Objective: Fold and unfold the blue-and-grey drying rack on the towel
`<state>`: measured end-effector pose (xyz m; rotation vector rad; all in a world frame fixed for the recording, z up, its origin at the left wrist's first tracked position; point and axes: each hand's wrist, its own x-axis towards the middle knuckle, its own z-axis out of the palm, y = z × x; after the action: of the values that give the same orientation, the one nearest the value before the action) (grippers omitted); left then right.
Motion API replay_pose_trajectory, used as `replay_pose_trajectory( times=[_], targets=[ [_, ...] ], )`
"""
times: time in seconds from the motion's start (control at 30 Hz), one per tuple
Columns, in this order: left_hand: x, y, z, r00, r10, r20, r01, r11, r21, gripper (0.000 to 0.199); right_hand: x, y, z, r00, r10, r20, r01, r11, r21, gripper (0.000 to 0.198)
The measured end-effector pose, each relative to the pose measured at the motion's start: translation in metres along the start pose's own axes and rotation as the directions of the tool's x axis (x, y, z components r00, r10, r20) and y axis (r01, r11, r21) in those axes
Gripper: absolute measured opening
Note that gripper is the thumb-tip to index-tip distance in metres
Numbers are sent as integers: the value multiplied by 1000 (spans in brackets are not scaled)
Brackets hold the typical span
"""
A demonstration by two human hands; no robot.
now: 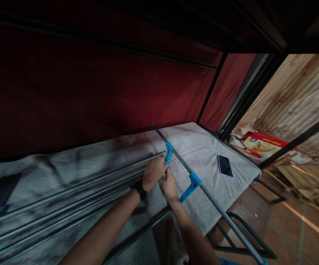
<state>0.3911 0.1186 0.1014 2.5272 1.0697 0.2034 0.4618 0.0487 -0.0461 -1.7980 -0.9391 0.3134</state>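
A long grey metal tube (182,162) runs diagonally across the bed and carries two blue plastic connectors. My left hand (153,172), with a dark watch on its wrist, has its fingers closed at the lower end of the far blue connector (168,151). Close against it, my right hand (169,183) is closed, thumb up, by a small blue plastic end (167,170). Fingers hide most of that piece. The near blue connector (191,186) slants down behind my right wrist. Several loose grey tubes (65,197) lie to the left, their right ends near my left hand.
A grey fleece cover (203,143) lies over the bed. On it rests a phone (225,166). Black frame bars (211,88) and dark red cloth (115,95) enclose the back. A red and yellow box (267,143) and wooden slats (300,176) are beyond the right edge.
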Motion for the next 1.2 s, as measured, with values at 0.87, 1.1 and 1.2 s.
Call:
replay_pose_trajectory(
  times=[0.87,1.1,1.2],
  targets=[
    [10,1,2,999,-22,34,26,992,-125,13,-11,-10,2,999,40,32,-38,997,-74,45],
    [-6,-12,-2,1000,-21,-13,19,991,-131,13,-10,-20,16,998,37,42,-31,992,-119,48],
    [-11,-21,-6,999,36,2,-35,984,-173,15,-8,-22,17,1000,5,30,-2,993,-120,46]
  ],
)
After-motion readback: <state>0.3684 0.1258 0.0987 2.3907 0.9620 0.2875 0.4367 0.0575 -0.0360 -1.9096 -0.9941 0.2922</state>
